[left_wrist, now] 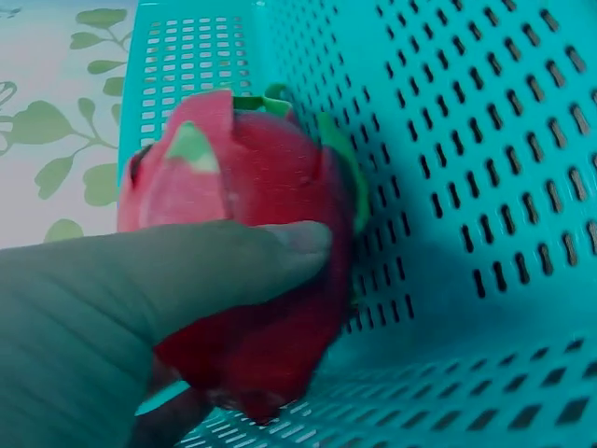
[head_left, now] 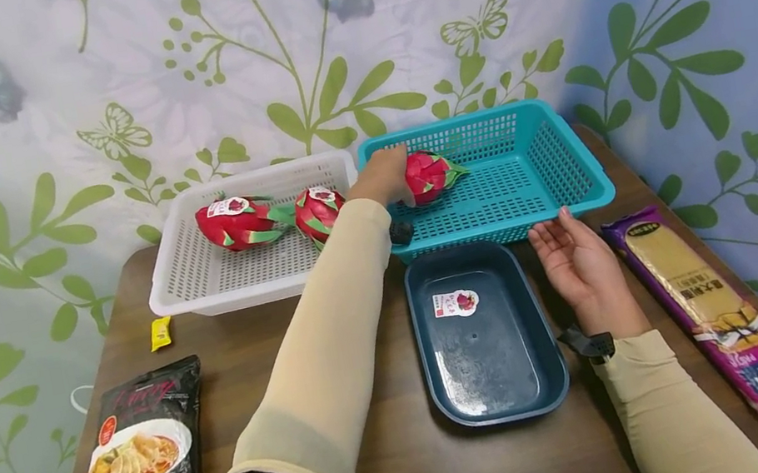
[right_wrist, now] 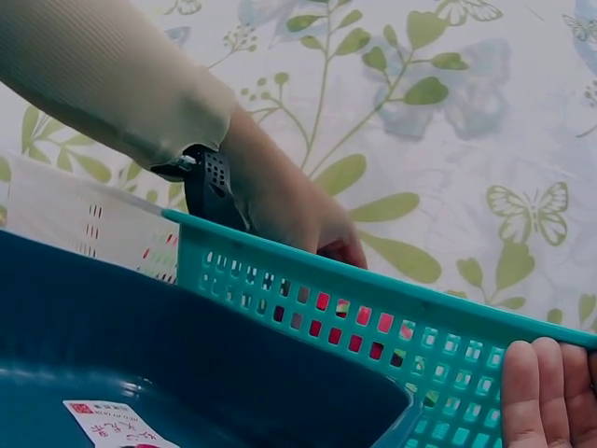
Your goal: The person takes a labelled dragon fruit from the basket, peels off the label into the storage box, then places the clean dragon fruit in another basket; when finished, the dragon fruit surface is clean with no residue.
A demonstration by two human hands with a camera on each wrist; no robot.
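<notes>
My left hand (head_left: 380,177) reaches into the left end of the teal basket (head_left: 576,189) and grips a red dragon fruit (head_left: 428,177) with green-tipped scales. In the left wrist view, the thumb lies across the dragon fruit (left_wrist: 270,168), close to the basket's perforated wall. My right hand (head_left: 582,264) is palm up at the front right of that basket. Its straight fingers (right_wrist: 550,392) rest against the basket's outer side, holding nothing. Two more dragon fruits, one on the left (head_left: 235,224) and one partly behind my left arm (head_left: 317,213), lie in the white basket (head_left: 177,259).
A dark blue tray (head_left: 485,361) with a dragon fruit sticker stands before the teal basket. A pasta packet (head_left: 718,303) lies right. At left are a black noodle packet (head_left: 143,451) and a small yellow packet (head_left: 161,333). A patterned cloth (head_left: 285,50) hangs behind the table (head_left: 256,359).
</notes>
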